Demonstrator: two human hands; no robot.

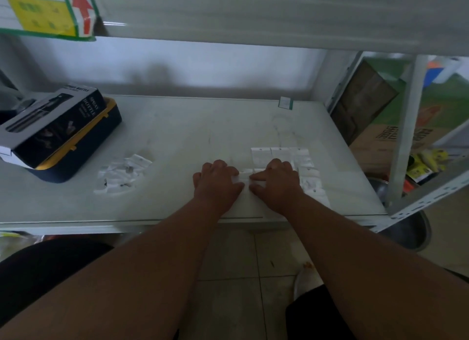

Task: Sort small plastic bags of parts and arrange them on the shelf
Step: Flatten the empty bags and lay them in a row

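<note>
at the far left of the white shelf [177, 126] a black spray bottle box [50, 121] lies tilted on top of a dark blue tray with a yellow rim [83, 159]. above it, on the upper shelf board, a sign with a yellow panel and a red arrow [48, 9] hangs at the corner.

to the right of the tray, a loose pile of small plastic bags [121, 176] sits on the shelf surface, the bags overlapping at odd angles, with small dark parts showing through some of them.

near the front edge, about mid-shelf, the left hand [217, 181] lies knuckles up with its fingers curled down, and its thumb and fingertips pinch the left end of a single small bag [244, 178]. the right hand [278, 181] is just beside it, also knuckles up, and pinches the right end of the same bag, so the bag spans the narrow gap between the two hands, low over the shelf; whether it touches the surface cannot be told.

just behind and to the right of the right hand, the arranged bags [279, 154] lie flat in neat rows, edge to edge, running back from the front of the shelf; the hand covers part of them. a small green-edged label [286, 102] stands at the back edge of the shelf. beyond the right upright, cardboard boxes [380, 139] rest on the floor.
</note>
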